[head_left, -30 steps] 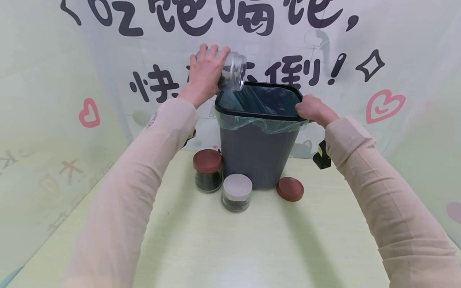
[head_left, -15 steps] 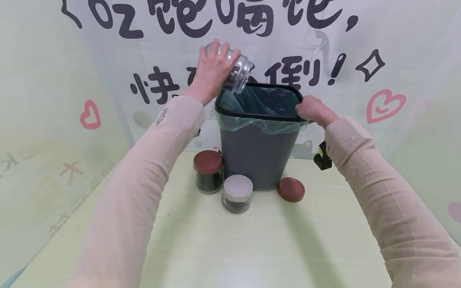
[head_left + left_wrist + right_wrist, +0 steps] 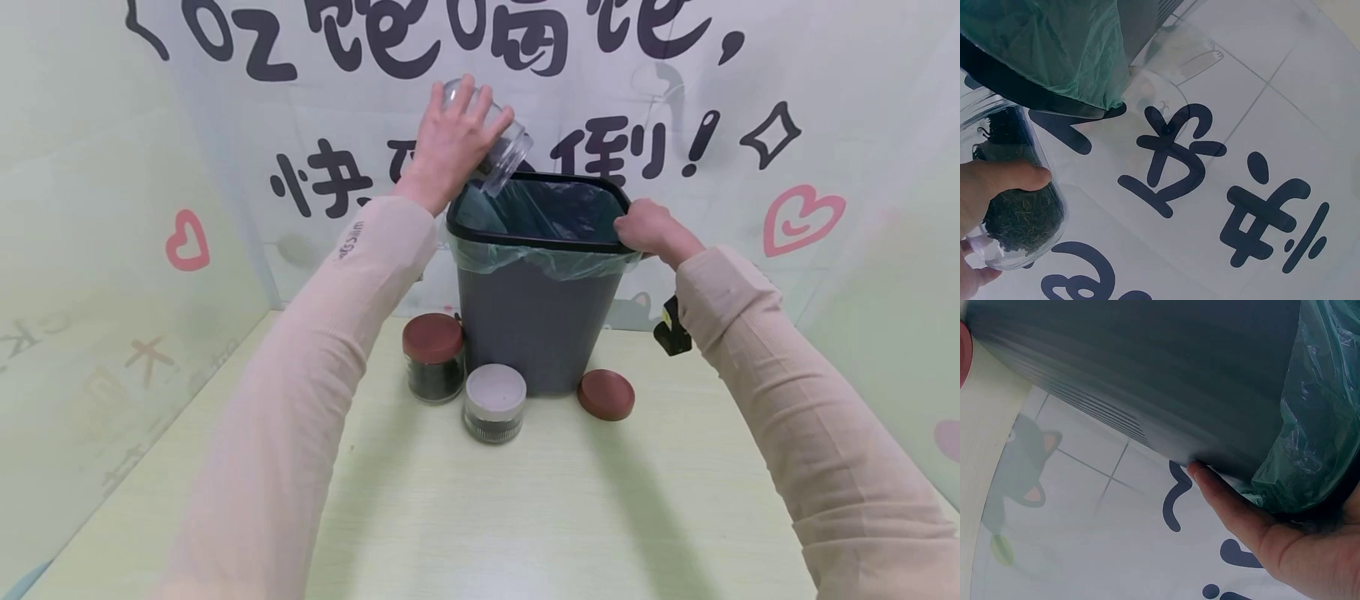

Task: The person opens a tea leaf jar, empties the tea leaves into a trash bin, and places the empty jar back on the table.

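Two hands busy here, and they're doing different things. Your left hand [image 3: 453, 142] is wrapped around a clear glass jar [image 3: 507, 157], and in the left wrist view your thumb [image 3: 1019, 175] lies across its side. You've got the jar up in the air, tilted, base up and mouth pointing down at the left part of the bin [image 3: 532, 321]. Can't tell if the glass touches the bin's black rim [image 3: 540, 243]. Plenty of dark, dried-leaf-looking stuff [image 3: 1025, 222] is in that jar.

Your right hand [image 3: 656, 227] is clamped on the rim at the bin's right side, with a digit lying along the outer wall in the right wrist view. The bin is gray, stands on the pale surface [image 3: 480, 517], and has a green liner [image 3: 551, 208] folded over the top.

Around its foot you've got a red-lidded jar [image 3: 433, 358] with dark contents on the left, a shorter white-lidded jar [image 3: 495, 402] in front, and a loose red lid [image 3: 606, 394] near the right front. Behind everything hangs a white backdrop [image 3: 322, 237] with big black characters.
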### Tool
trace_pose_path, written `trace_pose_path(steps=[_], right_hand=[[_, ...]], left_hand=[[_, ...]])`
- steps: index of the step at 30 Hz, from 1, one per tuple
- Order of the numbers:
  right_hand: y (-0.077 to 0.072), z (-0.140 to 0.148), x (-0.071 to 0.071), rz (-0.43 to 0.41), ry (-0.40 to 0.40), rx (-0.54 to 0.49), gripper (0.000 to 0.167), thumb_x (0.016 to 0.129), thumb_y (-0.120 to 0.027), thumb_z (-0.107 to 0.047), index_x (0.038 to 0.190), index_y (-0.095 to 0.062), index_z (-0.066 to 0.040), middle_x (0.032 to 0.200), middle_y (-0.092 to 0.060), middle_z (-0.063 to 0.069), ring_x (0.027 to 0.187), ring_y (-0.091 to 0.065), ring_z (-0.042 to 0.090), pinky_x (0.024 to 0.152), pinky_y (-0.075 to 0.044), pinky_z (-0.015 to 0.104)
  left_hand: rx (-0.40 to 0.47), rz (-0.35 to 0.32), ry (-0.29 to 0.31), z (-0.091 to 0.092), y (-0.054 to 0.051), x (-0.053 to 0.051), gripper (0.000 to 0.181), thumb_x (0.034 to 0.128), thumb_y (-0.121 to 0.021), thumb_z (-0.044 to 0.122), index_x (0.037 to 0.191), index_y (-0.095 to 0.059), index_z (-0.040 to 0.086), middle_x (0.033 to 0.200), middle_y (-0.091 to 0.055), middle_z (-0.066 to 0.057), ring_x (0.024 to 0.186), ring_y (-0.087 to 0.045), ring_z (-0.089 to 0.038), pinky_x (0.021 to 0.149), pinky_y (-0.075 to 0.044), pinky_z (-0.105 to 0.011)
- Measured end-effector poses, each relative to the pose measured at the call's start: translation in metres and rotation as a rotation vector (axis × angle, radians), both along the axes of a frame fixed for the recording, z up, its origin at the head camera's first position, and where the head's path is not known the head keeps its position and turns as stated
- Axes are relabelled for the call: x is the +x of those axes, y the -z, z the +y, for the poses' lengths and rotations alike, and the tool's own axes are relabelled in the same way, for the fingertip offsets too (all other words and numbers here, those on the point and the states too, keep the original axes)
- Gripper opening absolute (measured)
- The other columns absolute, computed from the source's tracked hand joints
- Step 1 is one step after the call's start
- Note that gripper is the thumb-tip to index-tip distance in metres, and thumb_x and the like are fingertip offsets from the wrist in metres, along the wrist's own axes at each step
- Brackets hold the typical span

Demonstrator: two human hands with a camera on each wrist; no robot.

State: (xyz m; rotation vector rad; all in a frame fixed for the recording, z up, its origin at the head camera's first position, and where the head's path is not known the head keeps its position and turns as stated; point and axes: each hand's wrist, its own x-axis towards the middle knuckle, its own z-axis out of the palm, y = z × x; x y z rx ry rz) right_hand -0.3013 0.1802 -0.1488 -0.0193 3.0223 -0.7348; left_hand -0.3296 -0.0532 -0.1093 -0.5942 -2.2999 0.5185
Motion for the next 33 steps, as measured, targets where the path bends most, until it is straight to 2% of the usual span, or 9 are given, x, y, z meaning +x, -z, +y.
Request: trace_pose_path(steps=[11,16,21,26,33], right_hand=[[-0.001,0.0,0.001,-0.028,0.01,-0.004,0.031,0.09,-0.027,-0.012,0.104,-0.044,0.01,0.092,-0.043,0.015,0.071,-0.049,0.02,0.056,-0.045,0.024],[0.0,0.0,0.0,-0.011,0.003,0.007,0.027,0.089,-0.028,-0.012,0.097,-0.045,0.008,0.09,-0.043,0.015,0.066,-0.049,0.018,0.054,-0.045,0.024],[0.0,-0.001,0.001,-0.017,0.003,-0.003,0.029,0.09,-0.028,-0.012,0.1,-0.044,0.01,0.092,-0.043,0.016,0.07,-0.049,0.019,0.054,-0.046,0.024],[0.0,-0.001,0.001,-0.021,-0.003,0.006,0.029,0.09,-0.027,-0.012,0.1,-0.044,0.009,0.091,-0.043,0.015,0.07,-0.049,0.02,0.056,-0.046,0.025],[0.0,0.0,0.0,-0.022,-0.005,0.007,0.027,0.09,-0.028,-0.012,0.097,-0.044,0.008,0.091,-0.043,0.015,0.068,-0.049,0.018,0.055,-0.046,0.025]], left_hand=[[-0.055,0.094,0.06,0.003,0.001,-0.003,0.06,0.0743,-0.059,-0.004,0.127,-0.039,0.015,0.133,-0.037,-0.017,0.125,-0.03,-0.034,0.1,-0.027,-0.051],[-0.119,0.086,0.045,0.006,0.001,-0.003,0.058,0.0782,-0.054,-0.006,0.128,-0.038,0.017,0.134,-0.035,-0.016,0.126,-0.027,-0.033,0.102,-0.025,-0.05],[-0.188,0.066,0.021,0.009,0.0,-0.002,0.057,0.082,-0.048,-0.01,0.13,-0.035,0.017,0.137,-0.032,-0.015,0.128,-0.024,-0.033,0.104,-0.021,-0.05],[-0.225,0.055,0.026,0.011,0.0,-0.001,0.057,0.0838,-0.044,-0.01,0.132,-0.034,0.019,0.139,-0.03,-0.014,0.13,-0.021,-0.032,0.105,-0.017,-0.05],[-0.316,0.047,-0.015,0.013,-0.001,0.0,0.064,0.0823,-0.052,-0.008,0.135,-0.028,0.018,0.141,-0.025,-0.015,0.132,-0.016,-0.033,0.106,-0.013,-0.05]])
